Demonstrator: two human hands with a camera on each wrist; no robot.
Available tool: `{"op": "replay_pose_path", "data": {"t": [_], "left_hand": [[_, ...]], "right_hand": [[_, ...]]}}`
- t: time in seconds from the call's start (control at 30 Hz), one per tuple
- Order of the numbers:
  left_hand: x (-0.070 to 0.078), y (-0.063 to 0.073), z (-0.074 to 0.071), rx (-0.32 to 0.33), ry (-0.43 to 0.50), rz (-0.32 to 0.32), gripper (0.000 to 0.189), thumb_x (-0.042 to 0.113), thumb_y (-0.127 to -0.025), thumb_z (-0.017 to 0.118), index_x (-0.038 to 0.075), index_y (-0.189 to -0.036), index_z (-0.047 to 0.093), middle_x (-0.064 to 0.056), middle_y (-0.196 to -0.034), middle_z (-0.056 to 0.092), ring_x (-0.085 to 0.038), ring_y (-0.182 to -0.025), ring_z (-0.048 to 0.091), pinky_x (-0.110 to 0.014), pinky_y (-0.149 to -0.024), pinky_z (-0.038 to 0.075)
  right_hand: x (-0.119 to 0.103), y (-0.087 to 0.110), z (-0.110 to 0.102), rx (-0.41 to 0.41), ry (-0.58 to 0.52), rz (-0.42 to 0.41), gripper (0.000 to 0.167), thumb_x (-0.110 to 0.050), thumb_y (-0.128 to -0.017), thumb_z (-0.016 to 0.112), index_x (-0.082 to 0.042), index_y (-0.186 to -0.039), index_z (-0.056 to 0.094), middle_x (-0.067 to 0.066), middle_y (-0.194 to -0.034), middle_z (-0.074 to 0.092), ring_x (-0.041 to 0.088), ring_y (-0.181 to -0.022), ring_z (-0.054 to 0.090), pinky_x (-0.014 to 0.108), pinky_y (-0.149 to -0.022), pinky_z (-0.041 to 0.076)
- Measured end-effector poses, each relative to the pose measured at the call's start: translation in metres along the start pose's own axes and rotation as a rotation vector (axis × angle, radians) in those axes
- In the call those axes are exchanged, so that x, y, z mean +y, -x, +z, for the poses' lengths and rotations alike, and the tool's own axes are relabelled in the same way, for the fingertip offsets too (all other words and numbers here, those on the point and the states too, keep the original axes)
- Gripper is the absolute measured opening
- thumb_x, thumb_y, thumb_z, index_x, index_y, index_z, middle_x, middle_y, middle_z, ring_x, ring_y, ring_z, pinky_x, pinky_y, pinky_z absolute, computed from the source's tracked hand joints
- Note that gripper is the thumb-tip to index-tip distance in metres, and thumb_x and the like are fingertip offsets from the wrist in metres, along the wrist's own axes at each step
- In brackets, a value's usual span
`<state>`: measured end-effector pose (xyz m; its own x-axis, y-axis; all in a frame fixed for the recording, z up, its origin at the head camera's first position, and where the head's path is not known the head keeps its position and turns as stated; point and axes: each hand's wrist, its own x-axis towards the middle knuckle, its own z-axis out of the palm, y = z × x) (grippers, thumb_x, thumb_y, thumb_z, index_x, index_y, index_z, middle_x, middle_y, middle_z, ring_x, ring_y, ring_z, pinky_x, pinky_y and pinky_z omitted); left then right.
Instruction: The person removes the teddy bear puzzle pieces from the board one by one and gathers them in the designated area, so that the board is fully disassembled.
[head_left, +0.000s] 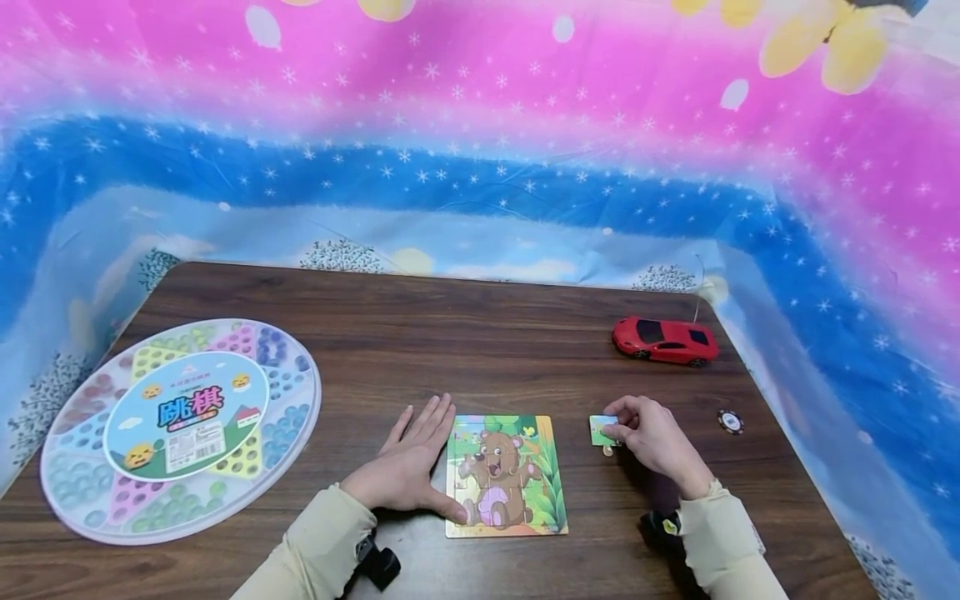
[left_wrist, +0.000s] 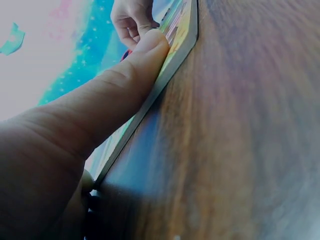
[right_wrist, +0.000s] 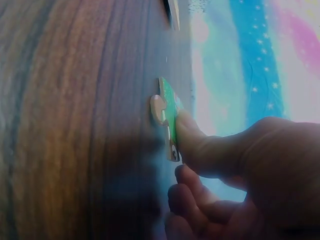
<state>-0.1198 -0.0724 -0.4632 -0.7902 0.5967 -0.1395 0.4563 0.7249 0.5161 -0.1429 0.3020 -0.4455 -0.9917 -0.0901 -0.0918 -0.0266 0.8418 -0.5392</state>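
The small puzzle piece (head_left: pixel 601 424) is pinched in my right hand (head_left: pixel 658 437), right of the bear puzzle (head_left: pixel 504 479), whose left edge my left hand (head_left: pixel 408 475) touches, thumb spread. Farther back stands a red car (head_left: pixel 663 342).

Standing here, the light's bright and pretty even, just a soft shadow on the surface (head_left: pixel 465 350) beside the right hand (head_left: pixel 660 442). Head view's decently sharp. Wrist views are rougher tho: backdrop (left_wrist: pixel 35 80) partly blown out, surface smeary with a hazy bluish glare patch.
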Motion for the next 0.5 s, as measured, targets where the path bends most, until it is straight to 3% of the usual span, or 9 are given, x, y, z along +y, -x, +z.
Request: {"op": "replay_pose_path", "data": {"t": [0.5], "left_hand": [[0.0027, 0.0009, -0.0013, 0.018, -0.004, 0.004, 0.139, 0.072, -0.059, 0.077, -0.001, -0.155, 0.009, -0.016, -0.162, 0.001, -0.028, -0.148, -0.004, -0.05, -0.117, -0.007]], "right_hand": [[0.0005, -0.0007, 0.0026, -0.035, -0.032, 0.071, 0.022, -0.015, -0.088, 0.073, -0.004, -0.104, 0.064, 0.006, -0.087, 0.058, 0.018, -0.072, 0.051, 0.03, -0.061, 0.045]]}}
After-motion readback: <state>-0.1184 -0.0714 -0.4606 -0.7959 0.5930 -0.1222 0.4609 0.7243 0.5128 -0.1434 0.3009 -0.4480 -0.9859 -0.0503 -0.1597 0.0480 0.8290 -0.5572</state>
